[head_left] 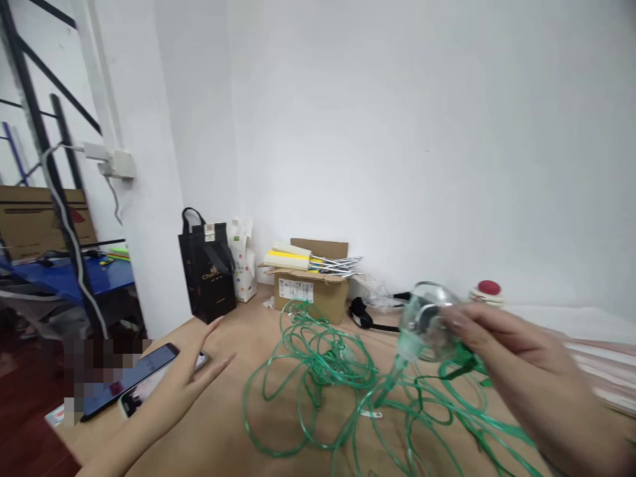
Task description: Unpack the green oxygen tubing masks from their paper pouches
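Observation:
My right hand [489, 334] pinches the rim of a clear plastic oxygen mask [430, 324] and holds it up above the table. A green connector points down from the mask, and a green strap hangs beside my fingers. Beneath it, loose coils of green tubing [342, 371] spread over the brown tabletop [213, 424]. My left hand [191, 371] is open at the left, its fingers spread and nothing held. Two phones lie near it, a dark one [149, 364] and a white-edged one [139, 395] partly hidden by my left hand and forearm.
Along the wall stand a black paper bag [211, 271], a white patterned bag [244, 265] and a cardboard box [311, 296] with metal rods. A black strap [360, 315] and a red-topped container [489, 289] sit behind the mask. Layered sheets [603, 368] lie right.

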Demonstrator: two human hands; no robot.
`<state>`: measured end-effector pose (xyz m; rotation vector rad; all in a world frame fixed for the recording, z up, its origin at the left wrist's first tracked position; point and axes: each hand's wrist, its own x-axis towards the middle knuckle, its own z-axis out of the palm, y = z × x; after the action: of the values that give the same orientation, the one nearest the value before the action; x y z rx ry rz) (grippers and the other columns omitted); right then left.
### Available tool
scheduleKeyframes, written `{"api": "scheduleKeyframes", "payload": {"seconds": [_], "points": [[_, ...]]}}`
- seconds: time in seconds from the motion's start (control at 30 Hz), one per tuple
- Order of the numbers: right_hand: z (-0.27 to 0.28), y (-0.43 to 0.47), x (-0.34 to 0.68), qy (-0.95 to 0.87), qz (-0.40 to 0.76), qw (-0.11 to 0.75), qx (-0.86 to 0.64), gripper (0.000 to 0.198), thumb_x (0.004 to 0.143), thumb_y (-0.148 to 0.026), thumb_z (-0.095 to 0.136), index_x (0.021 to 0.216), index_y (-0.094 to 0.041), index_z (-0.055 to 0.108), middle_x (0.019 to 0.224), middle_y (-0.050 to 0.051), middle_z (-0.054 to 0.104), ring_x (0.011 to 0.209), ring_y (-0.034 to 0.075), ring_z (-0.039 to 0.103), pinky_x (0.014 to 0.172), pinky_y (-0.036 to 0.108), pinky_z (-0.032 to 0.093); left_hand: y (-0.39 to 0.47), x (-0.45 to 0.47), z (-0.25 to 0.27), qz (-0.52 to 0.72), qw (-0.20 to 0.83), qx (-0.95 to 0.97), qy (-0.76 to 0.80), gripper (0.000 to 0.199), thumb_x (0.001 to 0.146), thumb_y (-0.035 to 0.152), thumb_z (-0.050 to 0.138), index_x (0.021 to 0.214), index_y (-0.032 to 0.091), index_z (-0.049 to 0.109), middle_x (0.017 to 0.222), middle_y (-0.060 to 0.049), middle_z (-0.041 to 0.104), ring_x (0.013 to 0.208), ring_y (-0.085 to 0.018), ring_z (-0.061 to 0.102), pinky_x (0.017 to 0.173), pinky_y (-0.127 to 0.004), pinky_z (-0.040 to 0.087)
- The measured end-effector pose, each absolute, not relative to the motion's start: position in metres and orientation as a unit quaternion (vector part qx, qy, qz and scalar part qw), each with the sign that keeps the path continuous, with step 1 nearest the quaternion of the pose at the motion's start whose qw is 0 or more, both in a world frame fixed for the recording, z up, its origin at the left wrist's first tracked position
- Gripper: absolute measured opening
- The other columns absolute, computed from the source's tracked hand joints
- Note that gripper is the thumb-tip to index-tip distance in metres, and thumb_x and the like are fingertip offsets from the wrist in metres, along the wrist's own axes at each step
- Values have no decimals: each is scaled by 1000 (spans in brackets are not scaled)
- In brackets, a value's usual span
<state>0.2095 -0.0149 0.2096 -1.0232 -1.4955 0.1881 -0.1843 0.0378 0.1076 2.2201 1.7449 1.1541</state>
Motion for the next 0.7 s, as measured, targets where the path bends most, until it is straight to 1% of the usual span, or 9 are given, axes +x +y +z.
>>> {"api": "scheduleKeyframes", "payload": {"seconds": [0.1,0.17,0.2,0.3,0.43,0.5,0.57,0.63,0.7], "points": [[216,-16,198,-687,155,560,-437,28,80,-42,58,64,-20,60,63,1,54,61,14,50,54,23,41,19,-101,167,389,166,792,441,54,88,46,43,137,32,27,145,-4,35,130,-22,37,103,-38,37],[217,-16,195,-691,176,544,-443,31,82,-42,56,62,-18,57,62,-1,48,61,12,45,55,23,38,8,-53,199,350,174,840,376,67,80,49,55,138,35,25,147,-2,31,132,-24,33,106,-41,34],[216,-15,194,-689,187,539,-447,32,82,-42,56,61,-17,56,61,-1,45,60,12,43,54,23,37,5,-32,211,327,177,860,351,78,76,52,60,140,35,20,149,-2,27,134,-25,28,107,-43,32],[216,-17,198,-659,246,553,-446,33,81,-45,56,65,-17,56,60,-3,42,54,9,41,48,22,35,3,15,228,297,205,886,292,93,68,57,65,142,34,15,150,-1,24,136,-26,24,107,-43,32],[217,-24,207,-605,349,584,-413,33,78,-48,60,71,-16,60,60,-3,46,47,8,42,40,21,36,10,43,226,322,223,882,260,80,74,46,64,141,31,24,146,-1,33,133,-23,31,108,-41,31],[220,-28,211,-597,377,588,-396,31,76,-47,62,73,-16,63,66,0,53,51,9,47,42,22,39,14,45,222,342,223,876,255,72,75,42,64,138,34,29,143,2,38,131,-21,35,107,-38,33],[223,-30,211,-599,390,587,-380,28,77,-44,63,78,-16,66,73,2,58,56,10,51,48,23,42,18,42,218,365,201,872,256,70,76,41,64,137,38,29,142,4,40,129,-19,38,105,-35,37],[225,-32,210,-605,390,583,-376,25,79,-41,61,84,-17,66,69,1,58,57,10,53,54,23,44,21,37,215,406,145,863,262,69,78,42,62,137,41,26,142,5,40,128,-18,39,103,-33,39],[227,-33,208,-614,378,574,-389,23,81,-40,60,87,-18,66,62,-2,55,52,7,51,52,21,42,21,30,215,456,77,843,274,69,79,41,61,137,42,24,142,5,41,128,-18,40,102,-33,40]]}}
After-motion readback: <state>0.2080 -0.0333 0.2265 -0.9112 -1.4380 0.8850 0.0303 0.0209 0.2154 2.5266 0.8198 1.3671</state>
